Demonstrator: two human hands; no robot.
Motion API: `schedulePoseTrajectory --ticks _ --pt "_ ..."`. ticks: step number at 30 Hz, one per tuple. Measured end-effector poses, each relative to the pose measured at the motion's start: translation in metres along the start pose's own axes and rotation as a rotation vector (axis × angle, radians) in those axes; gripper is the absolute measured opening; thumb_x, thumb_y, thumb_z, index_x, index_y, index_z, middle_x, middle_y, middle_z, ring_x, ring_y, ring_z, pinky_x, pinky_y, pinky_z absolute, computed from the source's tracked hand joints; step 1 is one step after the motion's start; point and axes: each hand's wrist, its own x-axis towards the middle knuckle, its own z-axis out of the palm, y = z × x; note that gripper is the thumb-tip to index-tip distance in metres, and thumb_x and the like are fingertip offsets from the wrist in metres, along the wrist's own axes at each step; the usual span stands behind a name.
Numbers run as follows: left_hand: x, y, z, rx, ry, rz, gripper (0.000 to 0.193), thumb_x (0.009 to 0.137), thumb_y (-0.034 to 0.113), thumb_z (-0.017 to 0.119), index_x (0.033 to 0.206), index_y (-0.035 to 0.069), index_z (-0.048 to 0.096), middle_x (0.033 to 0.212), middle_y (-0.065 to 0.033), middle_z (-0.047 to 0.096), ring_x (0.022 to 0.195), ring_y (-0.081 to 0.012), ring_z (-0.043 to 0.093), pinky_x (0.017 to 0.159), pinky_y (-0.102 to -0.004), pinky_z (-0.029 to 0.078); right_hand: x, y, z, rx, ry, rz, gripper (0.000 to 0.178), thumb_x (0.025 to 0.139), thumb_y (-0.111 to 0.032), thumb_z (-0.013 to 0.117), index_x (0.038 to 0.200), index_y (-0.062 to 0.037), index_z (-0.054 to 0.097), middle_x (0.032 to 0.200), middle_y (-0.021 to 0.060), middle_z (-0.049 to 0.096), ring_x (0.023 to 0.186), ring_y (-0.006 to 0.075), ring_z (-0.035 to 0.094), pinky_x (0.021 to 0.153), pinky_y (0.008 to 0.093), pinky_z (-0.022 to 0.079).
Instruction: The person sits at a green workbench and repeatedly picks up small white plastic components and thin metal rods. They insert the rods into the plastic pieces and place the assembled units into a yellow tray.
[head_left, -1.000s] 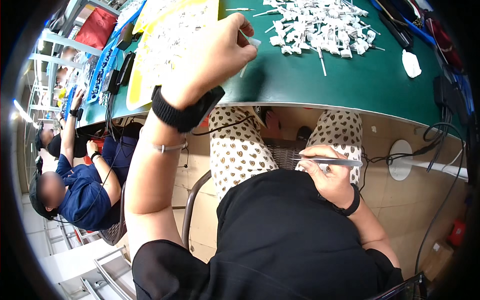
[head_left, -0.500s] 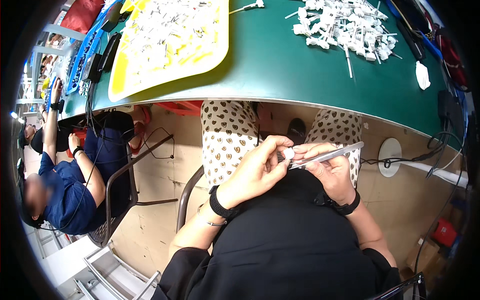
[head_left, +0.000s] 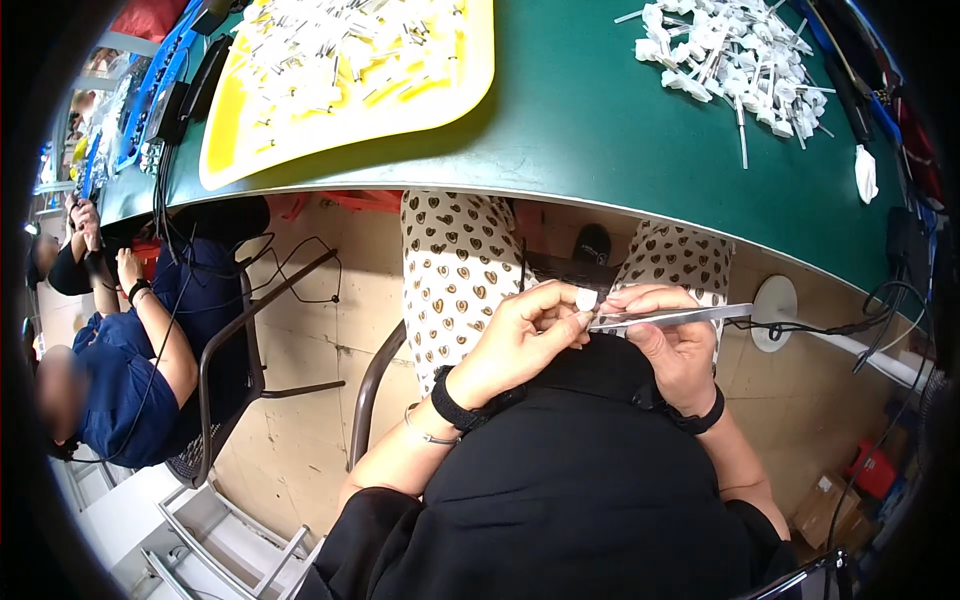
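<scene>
Above my lap, just off the table's near edge, my left hand (head_left: 522, 335) is closed, pinching a small white plastic part (head_left: 587, 298) between thumb and fingers. My right hand (head_left: 676, 350) is wrapped round a pair of silver tweezers (head_left: 700, 315). The tweezers' tips point left and meet the white part at my left fingertips; whether they grip it is too small to tell. Both hands are close together. On the table lies a heap of similar white parts with thin metal pins (head_left: 740, 65), and a yellow tray (head_left: 335, 150) holds many more.
The green table (head_left: 560, 130) spans the far side. A white crumpled piece (head_left: 866, 175) lies near its right edge, beside black cables (head_left: 895, 285). A co-worker in a dark blue top (head_left: 140, 390) sits at the left, near a brown-framed chair (head_left: 210, 365).
The tweezers have swung to a flatter angle, and their tips stay at the white part. My hands have shifted slightly right. The view has also moved a little.
</scene>
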Motion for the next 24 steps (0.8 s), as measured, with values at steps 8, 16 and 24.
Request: schedulePoseTrajectory --ticks 8,16,24 --pt "0.001 -0.013 -0.002 0.339 0.023 0.256 0.020 0.094 -0.003 0.073 0.113 -0.002 0.074 0.101 -0.0116 0.073 0.087 -0.0200 0.073 0.077 -0.0306 0.058 0.000 0.003 0.007 -0.263 0.104 -0.045 0.020 0.098 -0.004 0.075 0.115 0.0022 0.070 0.112 0.0120 0.074 0.096 0.0176 0.072 0.085 0.0289 0.058" --pt "0.003 -0.023 -0.004 0.399 0.047 0.360 0.020 0.093 -0.004 0.074 0.113 -0.004 0.074 0.106 -0.0137 0.072 0.089 -0.0210 0.073 0.077 -0.0302 0.061 0.001 0.001 0.008 -0.416 0.078 -0.065 0.017 0.099 -0.004 0.073 0.114 0.0031 0.071 0.105 0.0124 0.075 0.091 0.0177 0.073 0.081 0.0289 0.058" --pt "0.004 -0.021 -0.003 0.461 0.059 0.416 0.018 0.092 -0.002 0.077 0.109 -0.003 0.075 0.104 -0.0135 0.074 0.090 -0.0204 0.072 0.076 -0.0299 0.059 -0.001 0.002 0.009 -0.417 0.098 -0.032 0.014 0.099 -0.004 0.073 0.111 0.0024 0.071 0.102 0.0115 0.076 0.087 0.0159 0.072 0.077 0.0280 0.057"
